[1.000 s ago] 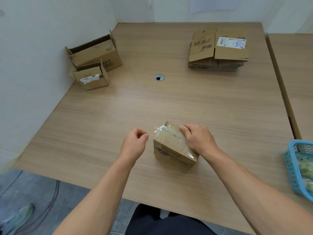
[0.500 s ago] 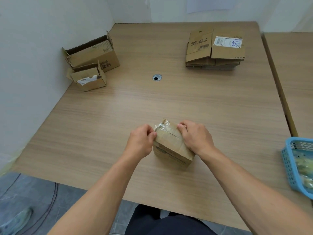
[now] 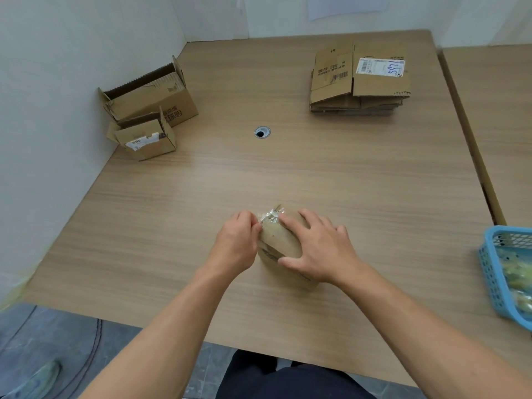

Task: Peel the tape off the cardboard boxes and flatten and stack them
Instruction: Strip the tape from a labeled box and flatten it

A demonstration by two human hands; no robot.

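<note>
The small cardboard box [image 3: 283,244] sits on the near middle of the wooden table [image 3: 345,182], with clear tape [image 3: 270,218] crumpled up at its far left corner. The left hand [image 3: 237,243] is at that corner, fingers curled, pinching the loose tape. The right hand [image 3: 319,251] lies spread over the box top, fingers nearly straight, pressing it down, thumb against the near side. Far right lies a stack of flattened boxes [image 3: 359,82]. Far left, by the wall, a larger open box [image 3: 149,96] stands just behind a smaller open box [image 3: 144,141]. A cable hole [image 3: 262,131] lies between these groups. A blue basket [image 3: 489,272] sits at the right edge
</note>
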